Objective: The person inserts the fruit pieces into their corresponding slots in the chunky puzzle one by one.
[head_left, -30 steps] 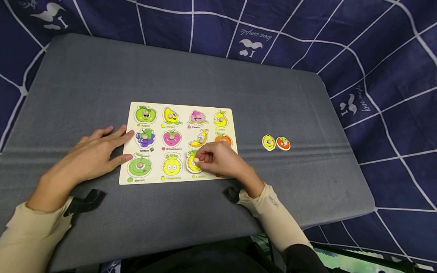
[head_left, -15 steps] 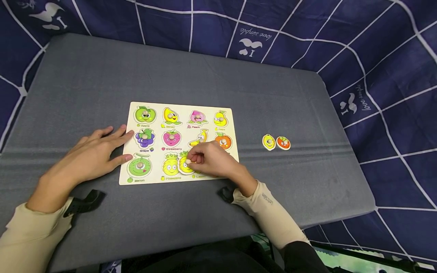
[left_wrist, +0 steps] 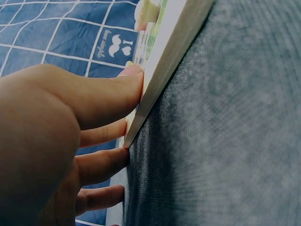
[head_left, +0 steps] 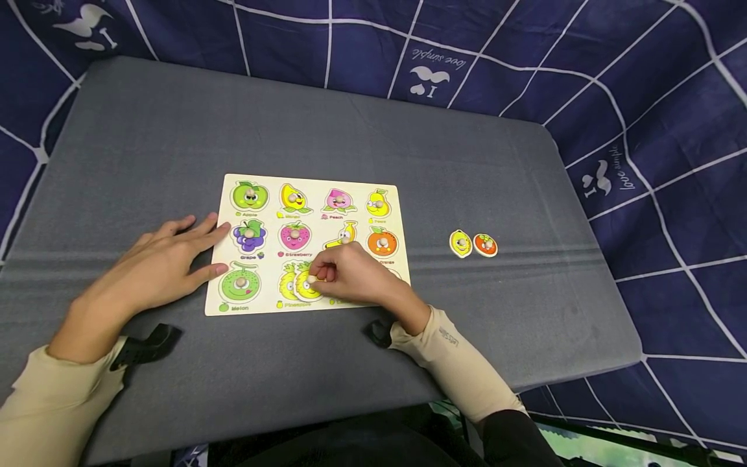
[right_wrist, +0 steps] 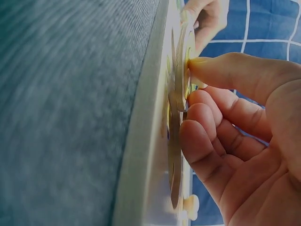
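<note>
A pale wooden fruit puzzle board (head_left: 271, 253) lies on the grey table. With thumb and fingers my right hand (head_left: 356, 275) pinches the small knob of a yellow pineapple puzzle piece (head_left: 303, 290). This piece partly covers the printed pineapple (head_left: 286, 284) in the bottom row. In the right wrist view the pineapple piece's edge (right_wrist: 180, 70) shows close against the board face. My left hand (head_left: 154, 263) lies with fingers spread, its thumb and fingertips on the board's left edge. The left wrist view shows that thumb (left_wrist: 108, 96) against the board's rim.
A lemon piece (head_left: 460, 244) and a red-orange fruit piece (head_left: 485, 245) lie side by side on the table, right of the board. Other knobbed pieces, such as the melon (head_left: 240, 285) and the orange (head_left: 382, 242), sit in the board. A blue checked cloth (head_left: 373, 39) hangs behind the table.
My right hand has slid left with the pineapple piece, from above the Lemon label to overlapping the printed pineapple. The left hand stays in place.
</note>
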The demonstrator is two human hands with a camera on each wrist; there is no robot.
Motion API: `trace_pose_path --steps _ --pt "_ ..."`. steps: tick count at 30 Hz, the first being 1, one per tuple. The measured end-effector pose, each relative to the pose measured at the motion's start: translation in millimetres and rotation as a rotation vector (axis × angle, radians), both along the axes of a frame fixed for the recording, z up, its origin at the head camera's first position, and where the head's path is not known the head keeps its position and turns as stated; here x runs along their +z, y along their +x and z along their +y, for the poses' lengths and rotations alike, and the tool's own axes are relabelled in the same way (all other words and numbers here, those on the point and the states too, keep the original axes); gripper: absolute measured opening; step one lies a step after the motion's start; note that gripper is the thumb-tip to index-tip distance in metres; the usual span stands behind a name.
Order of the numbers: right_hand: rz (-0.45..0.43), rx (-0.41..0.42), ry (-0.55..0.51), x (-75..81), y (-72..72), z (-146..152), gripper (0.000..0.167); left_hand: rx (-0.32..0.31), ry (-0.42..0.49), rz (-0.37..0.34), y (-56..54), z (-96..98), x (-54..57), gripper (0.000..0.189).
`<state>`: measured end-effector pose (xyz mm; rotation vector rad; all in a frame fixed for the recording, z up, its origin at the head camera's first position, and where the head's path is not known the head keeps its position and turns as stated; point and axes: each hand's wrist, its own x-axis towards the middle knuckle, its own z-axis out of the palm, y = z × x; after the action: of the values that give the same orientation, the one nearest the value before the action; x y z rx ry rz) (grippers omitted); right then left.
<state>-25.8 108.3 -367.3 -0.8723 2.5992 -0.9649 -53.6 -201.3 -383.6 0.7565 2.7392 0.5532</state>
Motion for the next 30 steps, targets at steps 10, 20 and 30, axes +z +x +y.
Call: trace_pose_path --steps 10,20,30 --pt "0.012 0.042 0.034 0.4 -3.9 -9 0.007 -0.001 -0.005 -0.004 0.4 0.2 -0.1 0.071" --pt "0.023 0.042 0.054 0.7 -5.9 -17 0.006 -0.004 -0.005 0.003 0.8 -0.1 1.5 0.071" --pt "0.043 0.065 0.092 -0.1 -8.2 -23 0.006 -0.003 -0.027 -0.004 0.1 0.5 1.7 0.072"
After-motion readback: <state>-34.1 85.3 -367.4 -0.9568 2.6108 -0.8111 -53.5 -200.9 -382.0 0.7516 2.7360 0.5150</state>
